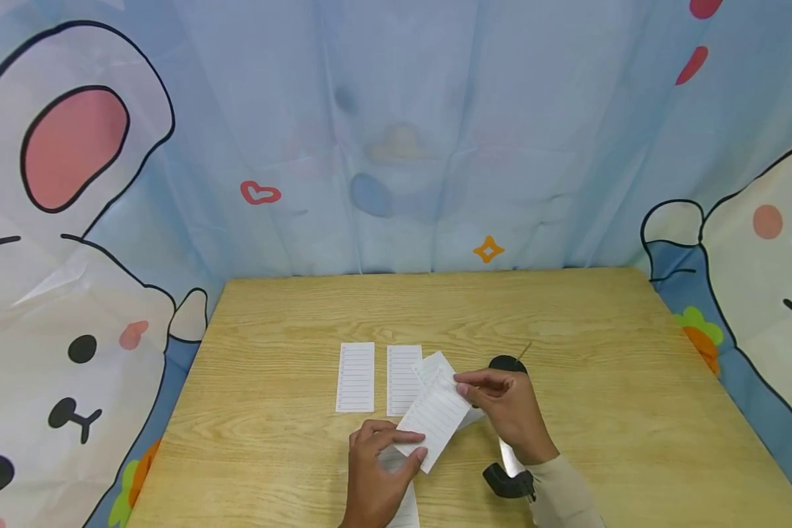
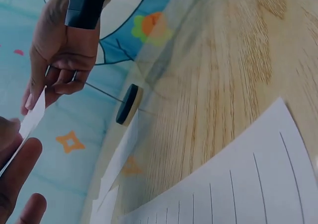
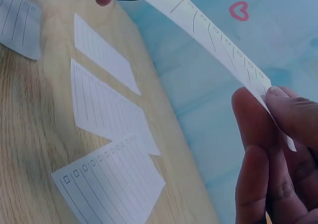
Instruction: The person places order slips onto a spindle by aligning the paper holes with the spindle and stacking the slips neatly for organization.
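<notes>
Both hands hold up one white paper slip (image 1: 438, 414) printed with lines and a column of small boxes. My left hand (image 1: 379, 469) pinches its lower-left end between thumb and fingers. At the opposite, upper end, my right hand (image 1: 504, 407) pinches the corner between thumb and fingertips. Underneath, a tilted slip (image 3: 112, 177) lies on the table and overlaps an upright slip (image 1: 402, 378). Another lined slip (image 1: 355, 378) lies to its left. Close to me, a further slip (image 2: 248, 174) is partly covered by my left hand in the head view.
Just beyond my right hand stands a black round base (image 2: 130, 105) with a thin rod rising from it. A wooden table (image 1: 270, 440) carries everything. Behind it hangs a blue curtain (image 1: 534, 147) with cartoon animals. A black wrist mount (image 1: 507, 482) sits at my right wrist.
</notes>
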{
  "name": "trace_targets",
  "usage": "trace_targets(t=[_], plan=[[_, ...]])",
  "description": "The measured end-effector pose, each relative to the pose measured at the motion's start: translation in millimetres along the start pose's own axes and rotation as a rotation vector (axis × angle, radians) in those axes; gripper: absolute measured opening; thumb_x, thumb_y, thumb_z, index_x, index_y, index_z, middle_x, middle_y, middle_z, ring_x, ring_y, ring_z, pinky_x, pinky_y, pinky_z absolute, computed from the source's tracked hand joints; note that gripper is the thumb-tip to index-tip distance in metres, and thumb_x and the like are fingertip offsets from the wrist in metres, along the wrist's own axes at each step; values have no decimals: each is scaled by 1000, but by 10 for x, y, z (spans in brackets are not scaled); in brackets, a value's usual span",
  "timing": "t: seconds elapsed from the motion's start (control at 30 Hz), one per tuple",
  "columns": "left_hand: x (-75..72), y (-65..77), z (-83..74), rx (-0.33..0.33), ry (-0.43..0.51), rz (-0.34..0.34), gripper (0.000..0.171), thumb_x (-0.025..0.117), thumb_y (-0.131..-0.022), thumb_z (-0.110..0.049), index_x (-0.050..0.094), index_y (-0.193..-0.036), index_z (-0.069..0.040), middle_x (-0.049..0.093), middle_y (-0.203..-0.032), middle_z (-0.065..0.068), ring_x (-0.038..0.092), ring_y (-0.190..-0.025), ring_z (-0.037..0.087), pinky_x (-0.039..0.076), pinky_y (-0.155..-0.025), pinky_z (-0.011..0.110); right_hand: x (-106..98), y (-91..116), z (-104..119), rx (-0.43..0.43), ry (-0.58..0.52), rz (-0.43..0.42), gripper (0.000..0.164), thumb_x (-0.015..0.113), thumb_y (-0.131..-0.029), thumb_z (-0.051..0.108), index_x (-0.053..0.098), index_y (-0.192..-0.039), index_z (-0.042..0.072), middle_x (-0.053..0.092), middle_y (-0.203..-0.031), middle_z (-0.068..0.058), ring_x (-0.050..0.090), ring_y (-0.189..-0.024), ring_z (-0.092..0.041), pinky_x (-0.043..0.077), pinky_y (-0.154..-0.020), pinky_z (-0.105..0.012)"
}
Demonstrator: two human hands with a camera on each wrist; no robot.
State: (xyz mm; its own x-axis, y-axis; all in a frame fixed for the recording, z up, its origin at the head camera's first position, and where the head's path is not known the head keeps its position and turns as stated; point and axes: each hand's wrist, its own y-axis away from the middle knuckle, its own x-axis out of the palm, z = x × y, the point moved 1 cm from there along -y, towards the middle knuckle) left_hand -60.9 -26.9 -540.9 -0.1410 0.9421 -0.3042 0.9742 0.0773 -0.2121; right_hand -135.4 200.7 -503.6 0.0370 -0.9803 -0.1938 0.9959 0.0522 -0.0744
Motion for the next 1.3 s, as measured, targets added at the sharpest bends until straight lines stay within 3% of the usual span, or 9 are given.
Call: trace_targets(t=[0.23, 0.37, 0.53, 0.7, 0.83, 1.0, 1.3], plan=[[-19, -42, 13, 7, 63, -135, 21, 92, -82, -18, 83, -90, -34, 66, -96, -13, 58, -97, 8, 36, -93, 38, 16, 2, 55, 44, -46, -39, 25, 83, -93, 15, 79, -111, -3, 82, -104, -5, 79, -88, -15, 62, -77, -26], [-58, -105, 10, -27, 135, -170, 20, 90, -85, -14, 82, -91, -31, 68, -96, -12, 57, -97, 10, 36, -93, 41, 9, -2, 64, 27, -29, -27, 21, 83, -93, 12, 79, -108, -1, 80, -97, -5, 77, -81, -14, 60, -71, -26], [-105, -173, 6, -20, 149, -204, 20, 89, -85, -12, 83, -91, -29, 72, -92, -13, 61, -97, 10, 38, -94, 37, -5, -4, 84, 2, -4, 9, 15, 81, -93, 9, 79, -107, 3, 78, -92, -9, 72, -71, -10, 56, -66, -28], [-135, -222, 0, -2, 149, -206, 21, 89, -84, -11, 83, -92, -29, 70, -88, -12, 62, -93, 10, 41, -96, 34, 0, -13, 115, -3, 13, 22, 16, 81, -93, 8, 80, -109, 4, 77, -91, -12, 66, -65, -8, 56, -65, -27], [-151, -259, -10, 8, 150, -187, 19, 88, -86, -12, 83, -93, -28, 69, -90, -11, 62, -92, 11, 41, -98, 35, 2, -17, 132, -25, 10, 8, 15, 81, -93, 8, 80, -107, 3, 78, -99, -10, 73, -74, -11, 60, -69, -29], [-158, -276, -19, 18, 158, -172, 19, 88, -86, -11, 83, -94, -28, 70, -89, -10, 63, -89, 12, 44, -95, 34, -19, -7, 134, -19, 1, -6, 15, 83, -92, 12, 80, -105, 4, 79, -97, -5, 76, -79, -13, 61, -72, -29], [-127, -288, -40, -2, 171, -135, 21, 87, -86, -10, 84, -98, -27, 79, -93, -11, 64, -88, 18, 45, -91, 39, -73, 36, 144, -38, 13, 2, 14, 82, -94, 12, 80, -105, 4, 80, -97, -6, 75, -77, -11, 60, -72, -28]])
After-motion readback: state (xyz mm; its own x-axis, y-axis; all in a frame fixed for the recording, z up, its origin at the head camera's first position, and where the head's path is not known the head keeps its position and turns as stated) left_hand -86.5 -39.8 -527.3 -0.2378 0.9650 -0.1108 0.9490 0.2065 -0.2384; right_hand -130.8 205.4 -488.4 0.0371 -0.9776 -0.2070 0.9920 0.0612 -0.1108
